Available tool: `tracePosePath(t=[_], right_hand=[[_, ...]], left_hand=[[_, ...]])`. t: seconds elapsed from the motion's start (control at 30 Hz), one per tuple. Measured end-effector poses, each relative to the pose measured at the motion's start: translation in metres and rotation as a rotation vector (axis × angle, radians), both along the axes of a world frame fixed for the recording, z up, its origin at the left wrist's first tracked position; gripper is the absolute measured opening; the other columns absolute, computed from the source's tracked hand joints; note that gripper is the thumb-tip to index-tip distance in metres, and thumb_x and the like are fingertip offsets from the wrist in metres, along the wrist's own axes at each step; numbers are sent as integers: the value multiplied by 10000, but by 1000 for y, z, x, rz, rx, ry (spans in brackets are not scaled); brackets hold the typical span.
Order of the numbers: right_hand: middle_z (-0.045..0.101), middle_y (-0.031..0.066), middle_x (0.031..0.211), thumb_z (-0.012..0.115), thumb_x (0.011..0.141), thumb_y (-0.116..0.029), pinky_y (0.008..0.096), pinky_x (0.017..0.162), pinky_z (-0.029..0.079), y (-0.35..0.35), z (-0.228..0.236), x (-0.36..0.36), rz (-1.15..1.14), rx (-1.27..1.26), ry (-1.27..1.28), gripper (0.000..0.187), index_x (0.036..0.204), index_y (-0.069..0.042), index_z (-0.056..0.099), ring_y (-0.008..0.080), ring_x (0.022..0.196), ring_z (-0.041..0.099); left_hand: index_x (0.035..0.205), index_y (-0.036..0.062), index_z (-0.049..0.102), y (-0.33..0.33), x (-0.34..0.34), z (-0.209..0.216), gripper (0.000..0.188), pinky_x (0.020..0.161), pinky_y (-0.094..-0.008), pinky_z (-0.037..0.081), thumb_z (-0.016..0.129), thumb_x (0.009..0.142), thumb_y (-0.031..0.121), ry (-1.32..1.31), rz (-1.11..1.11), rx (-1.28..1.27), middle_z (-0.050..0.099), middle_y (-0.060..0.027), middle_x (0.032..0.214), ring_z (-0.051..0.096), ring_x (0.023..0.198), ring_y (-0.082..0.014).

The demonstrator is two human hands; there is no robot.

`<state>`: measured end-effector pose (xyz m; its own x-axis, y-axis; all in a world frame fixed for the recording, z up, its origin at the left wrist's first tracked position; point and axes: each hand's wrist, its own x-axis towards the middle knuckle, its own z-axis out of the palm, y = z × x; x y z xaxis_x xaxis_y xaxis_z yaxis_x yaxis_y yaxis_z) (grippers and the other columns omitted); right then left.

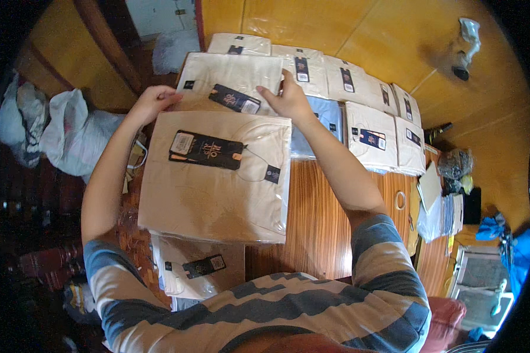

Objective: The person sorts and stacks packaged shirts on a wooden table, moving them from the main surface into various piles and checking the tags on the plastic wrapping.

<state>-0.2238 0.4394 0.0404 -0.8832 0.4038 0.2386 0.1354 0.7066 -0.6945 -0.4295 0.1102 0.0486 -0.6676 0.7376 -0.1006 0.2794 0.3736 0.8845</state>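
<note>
A beige folded garment in clear plastic (229, 67), with a dark hang tag on it, lies at the far left of the table. My left hand (156, 101) grips its left edge, fingers pressed together at the side. At its right edge my right hand (290, 101) has the thumb on top and the fingers round the side, partly hidden. Nearer to me, a stack topped by another bagged beige garment (212, 194) overlaps the near edge of the far pack; it bears a black tag (206, 149) on a string.
Several bagged beige garments (383, 120) stand in stacks along the yellow wall, with a light blue one (316, 132) beside them. Another pack (188, 276) lies below the near stack. The wooden table (318, 217) holds a tape ring (400, 200). White sacks (79, 132) stand left.
</note>
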Motion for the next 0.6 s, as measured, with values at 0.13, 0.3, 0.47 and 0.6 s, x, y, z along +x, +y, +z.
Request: tracePosePath(t=[0.13,0.3,0.47,0.6], right_hand=[[700,313,1000,755,836,-542,449,848,556,-2,4,17,18,-50,-40,890,1362,103,439,421,956,707],[700,201,866,724,840,-608,412,777,558,18,15,37,-60,-134,-76,859,1329,70,525,337,843,712],[745,197,935,724,881,-379,406,768,576,168,-8,78,-289,123,17,420,1081,-10,717,317,883,739],[723,239,1094,725,826,-479,436,927,548,288,-13,109,-528,312,-237,619,1170,34,675,354,1044,707]], left_hand=[[1032,-17,705,-4,3,-22,251,710,-264,522,742,940,213,24,31,47,714,-48,915,635,803,-95],[1155,-4,677,-31,3,-32,284,730,-272,530,709,961,200,42,93,97,725,-54,996,642,844,-99],[1231,33,649,-72,53,34,293,757,-262,519,642,1002,215,102,224,39,717,-43,1077,652,897,-107],[1299,43,614,-135,124,100,344,806,-273,516,616,1019,243,127,455,30,689,-62,1179,658,970,-131]])
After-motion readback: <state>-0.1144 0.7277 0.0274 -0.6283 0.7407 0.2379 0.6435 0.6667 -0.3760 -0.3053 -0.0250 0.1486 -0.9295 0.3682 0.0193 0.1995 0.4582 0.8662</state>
